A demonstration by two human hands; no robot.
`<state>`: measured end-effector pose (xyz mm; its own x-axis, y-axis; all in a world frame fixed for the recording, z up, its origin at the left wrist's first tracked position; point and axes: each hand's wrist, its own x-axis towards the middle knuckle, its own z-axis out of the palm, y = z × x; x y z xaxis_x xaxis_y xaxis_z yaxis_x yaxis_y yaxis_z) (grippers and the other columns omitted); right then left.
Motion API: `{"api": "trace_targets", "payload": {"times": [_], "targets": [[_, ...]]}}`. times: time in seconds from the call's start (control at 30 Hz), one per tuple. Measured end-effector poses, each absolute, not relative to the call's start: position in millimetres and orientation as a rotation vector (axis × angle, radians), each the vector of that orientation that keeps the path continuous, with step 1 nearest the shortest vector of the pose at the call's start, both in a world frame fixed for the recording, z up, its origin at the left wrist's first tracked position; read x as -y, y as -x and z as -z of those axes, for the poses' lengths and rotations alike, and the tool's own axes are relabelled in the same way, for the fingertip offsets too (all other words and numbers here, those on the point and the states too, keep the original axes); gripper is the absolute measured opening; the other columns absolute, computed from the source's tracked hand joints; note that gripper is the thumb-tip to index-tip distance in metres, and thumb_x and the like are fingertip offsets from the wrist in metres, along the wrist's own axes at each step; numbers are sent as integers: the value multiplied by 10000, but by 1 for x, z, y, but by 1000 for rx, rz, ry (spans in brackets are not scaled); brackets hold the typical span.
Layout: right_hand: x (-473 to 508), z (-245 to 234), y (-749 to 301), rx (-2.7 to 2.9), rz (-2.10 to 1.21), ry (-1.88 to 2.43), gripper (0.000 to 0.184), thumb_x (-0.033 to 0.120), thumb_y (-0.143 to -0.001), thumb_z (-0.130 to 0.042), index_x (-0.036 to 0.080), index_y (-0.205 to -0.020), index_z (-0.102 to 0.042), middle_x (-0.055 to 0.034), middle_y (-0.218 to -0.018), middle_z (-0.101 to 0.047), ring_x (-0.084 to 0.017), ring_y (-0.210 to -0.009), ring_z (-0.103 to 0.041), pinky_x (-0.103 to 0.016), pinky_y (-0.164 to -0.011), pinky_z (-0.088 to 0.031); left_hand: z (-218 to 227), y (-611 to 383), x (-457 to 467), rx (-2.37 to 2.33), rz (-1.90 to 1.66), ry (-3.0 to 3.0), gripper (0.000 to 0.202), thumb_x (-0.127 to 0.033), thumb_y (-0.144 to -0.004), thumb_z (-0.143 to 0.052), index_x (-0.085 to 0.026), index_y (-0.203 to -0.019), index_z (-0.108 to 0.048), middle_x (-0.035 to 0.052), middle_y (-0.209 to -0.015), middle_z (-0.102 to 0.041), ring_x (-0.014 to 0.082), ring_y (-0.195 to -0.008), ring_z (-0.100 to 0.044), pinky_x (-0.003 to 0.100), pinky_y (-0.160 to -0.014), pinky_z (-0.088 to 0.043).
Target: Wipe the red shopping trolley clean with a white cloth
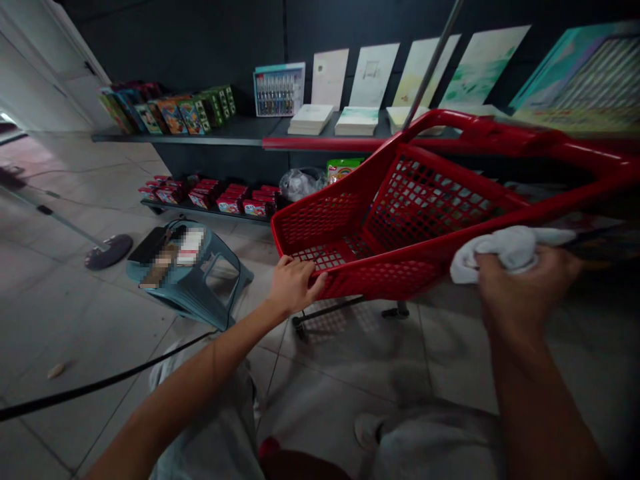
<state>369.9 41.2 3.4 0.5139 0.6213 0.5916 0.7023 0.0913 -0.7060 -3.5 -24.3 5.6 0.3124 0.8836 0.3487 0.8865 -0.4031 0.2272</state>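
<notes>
From my remote seat I see a grey-tiled floor bearing a red plastic shopping cart and a blue-grey plastic stool. The dark upper shelf carries colourful rectangular boxes and pale stacked books; the dark lower shelf (1 level down) carries small red boxes.

The left hand grips the near rim of a red shopping cart while the right hand clutches a white cloth beside it. A blue-grey stool stands nearby; coloured boxes line a dark shelf.
</notes>
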Motion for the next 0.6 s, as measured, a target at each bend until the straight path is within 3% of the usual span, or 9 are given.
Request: {"api": "trace_targets", "payload": {"times": [0.1, 0.17, 0.37, 0.6], "targets": [[-33, -4, -357, 1361, 19, 1687, 319, 366, -693, -790, 272, -935, -604, -188, -1085, -620, -402, -1192, -598, -585, -1054, -471, -10, 1, 25, 1711, 637, 2557, 427, -502, -1085, -376, -234, -851, -613, 76, -849, -747, 229, -809, -670, 456, -893, -400], [-27, -1, -338, 1529, -69, 1689, 298, 379, -685, -765, 280, -901, -585, -159, -1003, -611, -398, -1125, -612, -578, -1017, -495, -12, -1, 26, 1702, 622, 2575, 421, -504, -1089, -366, -240, -867, -608, 75, -868, -753, 233, -816, -675, 461, -883, -398], [-16, 19, -304, 1677, -154, 1661, 291, 459, -692, -679, 280, -903, -589, -102, -943, -561, -336, -928, -604, -551, -941, -523, -15, -3, 27, 1699, 587, 2616, 442, -502, -1100, -328, -237, -859, -586, 83, -891, -751, 244, -835, -680, 468, -910, -401], [2, 18, -271, 1620, -170, 1588, 480, 597, -768, -703, 228, -1063, -620, -140, -1114, -541, -341, -1060, -590, -555, -1036, -499, -13, -4, 30, 1683, 676, 2628, 413, -467, -1104, -332, -244, -846, -566, 72, -878, -740, 232, -849, -670, 462, -964, -414]]}}
